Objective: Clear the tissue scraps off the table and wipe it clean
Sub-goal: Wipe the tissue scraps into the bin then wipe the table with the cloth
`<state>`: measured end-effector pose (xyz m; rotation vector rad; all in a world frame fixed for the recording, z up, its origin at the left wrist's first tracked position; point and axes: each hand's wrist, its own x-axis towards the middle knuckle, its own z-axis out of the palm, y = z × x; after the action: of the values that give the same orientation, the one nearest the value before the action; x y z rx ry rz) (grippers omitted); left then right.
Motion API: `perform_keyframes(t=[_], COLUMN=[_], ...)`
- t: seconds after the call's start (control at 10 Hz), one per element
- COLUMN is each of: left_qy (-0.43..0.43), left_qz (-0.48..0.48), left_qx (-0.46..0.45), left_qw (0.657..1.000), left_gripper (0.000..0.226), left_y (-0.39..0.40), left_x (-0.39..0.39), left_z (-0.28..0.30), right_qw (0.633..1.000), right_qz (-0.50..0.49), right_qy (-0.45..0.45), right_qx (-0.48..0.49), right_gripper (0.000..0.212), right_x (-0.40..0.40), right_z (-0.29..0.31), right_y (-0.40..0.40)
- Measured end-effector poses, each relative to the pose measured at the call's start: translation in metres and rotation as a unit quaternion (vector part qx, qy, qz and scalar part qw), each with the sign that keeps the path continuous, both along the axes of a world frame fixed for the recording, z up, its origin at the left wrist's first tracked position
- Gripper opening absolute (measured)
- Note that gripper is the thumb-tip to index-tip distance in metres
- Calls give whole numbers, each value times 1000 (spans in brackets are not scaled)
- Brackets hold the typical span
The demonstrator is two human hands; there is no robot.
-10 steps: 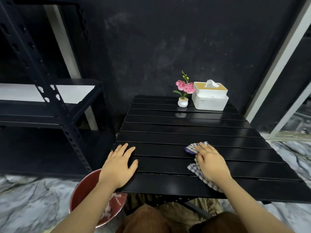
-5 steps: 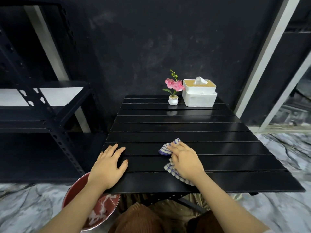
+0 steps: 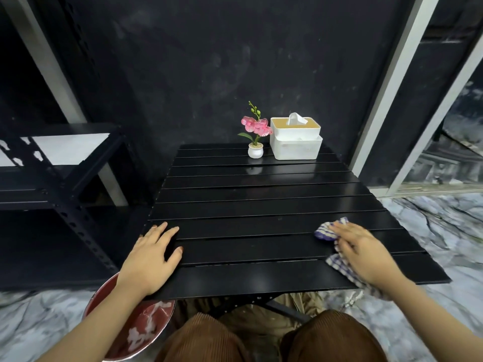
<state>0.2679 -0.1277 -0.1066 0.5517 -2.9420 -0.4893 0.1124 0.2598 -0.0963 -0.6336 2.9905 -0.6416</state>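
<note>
A black slatted table (image 3: 261, 205) fills the middle of the view. My right hand (image 3: 363, 252) presses a blue-and-white checked cloth (image 3: 326, 231) flat on the table near its front right corner; part of the cloth hangs over the front edge. My left hand (image 3: 151, 254) rests flat, fingers spread, on the front left corner, holding nothing. White tissue scraps (image 3: 146, 327) lie inside a red bin (image 3: 104, 296) on the floor below my left arm. No scraps show on the tabletop.
A small white pot with a pink orchid (image 3: 255, 138) and a white tissue box (image 3: 295, 138) stand at the table's far edge. A black metal shelf rack (image 3: 65, 184) stands to the left. The floor (image 3: 444, 231) is marbled. My knees (image 3: 261, 340) are under the table.
My right hand has slid the cloth from the table's front middle out to the right. My left hand has stayed on the front left corner.
</note>
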Motion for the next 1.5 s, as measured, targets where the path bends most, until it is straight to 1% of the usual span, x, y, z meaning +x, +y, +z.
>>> perform_keyframes(t=[0.1, 0.3, 0.4, 0.5, 0.7, 0.8, 0.9, 1.0, 1.1, 1.3, 1.5], left_qy=[2, -1, -1, -3, -13, -18, -16, -20, -27, -31, -2], left_qz=[3, 4, 4, 3, -7, -8, 6, 17, 18, 0, 2], left_qx=[2, -1, 4, 7, 15, 21, 59, 65, 47, 31, 24], left_qw=[1000, 1000, 1000, 1000, 1000, 1000, 998, 998, 998, 999, 1000], left_gripper=[54, 54, 54, 54, 54, 54, 53, 55, 56, 60, 58], left_y=[1, 1, 2, 2, 0, -1, -8, -18, -26, -39, -42], left_x=[-1, -3, -2, -1, 2, 1, -7, -24, -45, -75, -77], left_z=[0, 1, 2, 3, 6, 7, 10, 14, 14, 9, 0], right_qw=[999, 993, 993, 996, 999, 999, 999, 998, 996, 990, 988], right_qz=[-36, -113, -106, -70, 15, 30, 2, -40, -76, -137, -148], right_qy=[-3, 29, 43, 44, 34, 26, 22, 14, 16, 21, 32], right_qx=[-5, 6, 15, 17, -14, -22, -31, -37, -31, -15, 7], right_gripper=[37, 39, 40, 40, 38, 37, 37, 35, 35, 35, 36], right_x=[-20, -32, -28, -22, -3, 2, -5, -24, -51, -109, -146], right_z=[-4, -4, -3, -4, -5, -5, -6, -8, -13, -9, -13], right_y=[12, -17, -37, -48, -34, -14, 12, 34, 47, 33, -14])
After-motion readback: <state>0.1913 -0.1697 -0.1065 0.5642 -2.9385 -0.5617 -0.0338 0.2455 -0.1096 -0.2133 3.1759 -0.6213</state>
